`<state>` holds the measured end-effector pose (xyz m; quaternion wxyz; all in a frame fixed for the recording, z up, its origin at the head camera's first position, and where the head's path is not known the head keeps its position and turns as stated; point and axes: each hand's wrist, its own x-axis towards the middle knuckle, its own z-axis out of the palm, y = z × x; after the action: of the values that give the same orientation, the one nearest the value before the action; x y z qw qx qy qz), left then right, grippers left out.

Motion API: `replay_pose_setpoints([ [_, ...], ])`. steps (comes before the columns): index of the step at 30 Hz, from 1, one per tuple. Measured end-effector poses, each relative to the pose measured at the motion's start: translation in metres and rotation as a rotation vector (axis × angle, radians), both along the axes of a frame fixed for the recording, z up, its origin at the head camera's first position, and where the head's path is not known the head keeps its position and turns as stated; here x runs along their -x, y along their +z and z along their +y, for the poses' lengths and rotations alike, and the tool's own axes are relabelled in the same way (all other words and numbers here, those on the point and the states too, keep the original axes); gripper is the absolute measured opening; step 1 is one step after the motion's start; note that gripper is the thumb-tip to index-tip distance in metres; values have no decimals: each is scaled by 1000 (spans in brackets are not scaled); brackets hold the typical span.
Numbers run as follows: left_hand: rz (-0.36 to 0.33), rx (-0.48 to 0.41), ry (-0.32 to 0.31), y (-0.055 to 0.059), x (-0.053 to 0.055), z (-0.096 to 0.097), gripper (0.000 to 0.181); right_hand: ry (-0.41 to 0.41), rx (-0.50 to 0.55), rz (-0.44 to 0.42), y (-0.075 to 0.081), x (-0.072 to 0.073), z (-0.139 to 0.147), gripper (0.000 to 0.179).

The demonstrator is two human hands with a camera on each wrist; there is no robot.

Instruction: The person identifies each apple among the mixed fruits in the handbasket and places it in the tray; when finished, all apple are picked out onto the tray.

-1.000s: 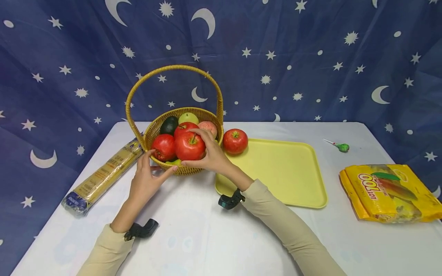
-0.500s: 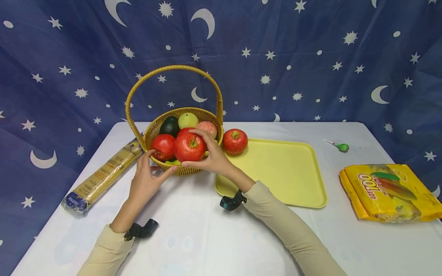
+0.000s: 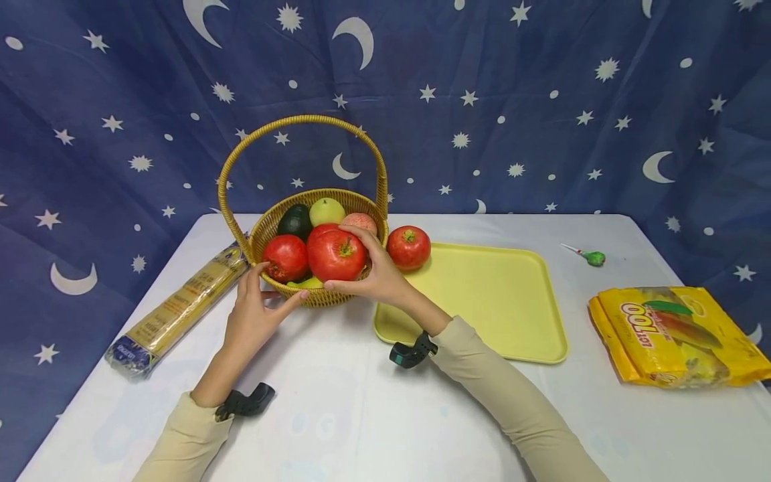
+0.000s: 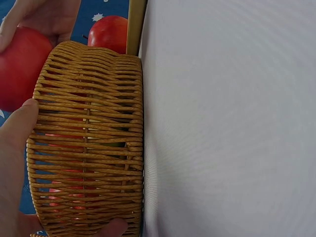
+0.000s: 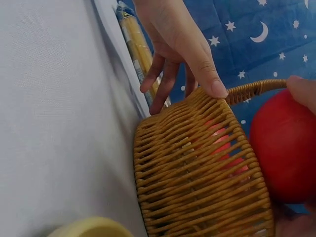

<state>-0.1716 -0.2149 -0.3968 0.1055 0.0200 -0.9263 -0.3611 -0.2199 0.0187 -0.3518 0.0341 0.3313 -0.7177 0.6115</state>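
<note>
In the head view my right hand (image 3: pixel 376 274) grips a large red apple (image 3: pixel 334 254) from its right side, thumb below and fingers over the top. The apple is at the front rim of a wicker basket (image 3: pixel 325 298), overlapping the fruit inside. My left hand (image 3: pixel 253 318) holds the basket's front left side; in the left wrist view its thumb (image 4: pixel 24 118) presses on the rim and a fingertip (image 4: pixel 114 227) lies against the woven wall. Inside the basket are another red fruit (image 3: pixel 286 257), an avocado (image 3: pixel 294 222), a pale green fruit (image 3: pixel 327 211) and a pinkish fruit (image 3: pixel 361 222).
Another red apple (image 3: pixel 408 248) sits right of the basket, at the corner of a yellow tray (image 3: pixel 470 294). A spaghetti packet (image 3: pixel 181 308) lies to the left. A green lollipop (image 3: pixel 595 258) and a yellow mango-printed packet (image 3: pixel 680 335) lie on the right. The arched basket handle (image 3: pixel 301 120) rises overhead.
My right hand and the apple have shifted slightly to the right, and the apple's stem has turned rightward. The left hand stays at the basket.
</note>
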Motion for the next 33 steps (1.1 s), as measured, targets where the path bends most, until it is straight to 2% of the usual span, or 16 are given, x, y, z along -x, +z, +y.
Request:
replay_pose_setpoints([
  [6, 15, -5, -5, -1, 0, -1, 95, 25, 3, -12, -17, 14, 8, 84],
  [10, 23, -4, -5, -2, 0, -1, 94, 63, 11, -14, -20, 17, 13, 86],
  [17, 29, -7, -7, -2, 0, 0, 94, 85, -16, -73, -19, 14, 21, 88],
  [27, 38, -11, -9, -1, 0, 0, 92, 80, -52, -68, -17, 11, 26, 86],
  [33, 44, -13, -13, -1, 0, 0, 91, 84, -59, -93, -15, 9, 30, 89],
])
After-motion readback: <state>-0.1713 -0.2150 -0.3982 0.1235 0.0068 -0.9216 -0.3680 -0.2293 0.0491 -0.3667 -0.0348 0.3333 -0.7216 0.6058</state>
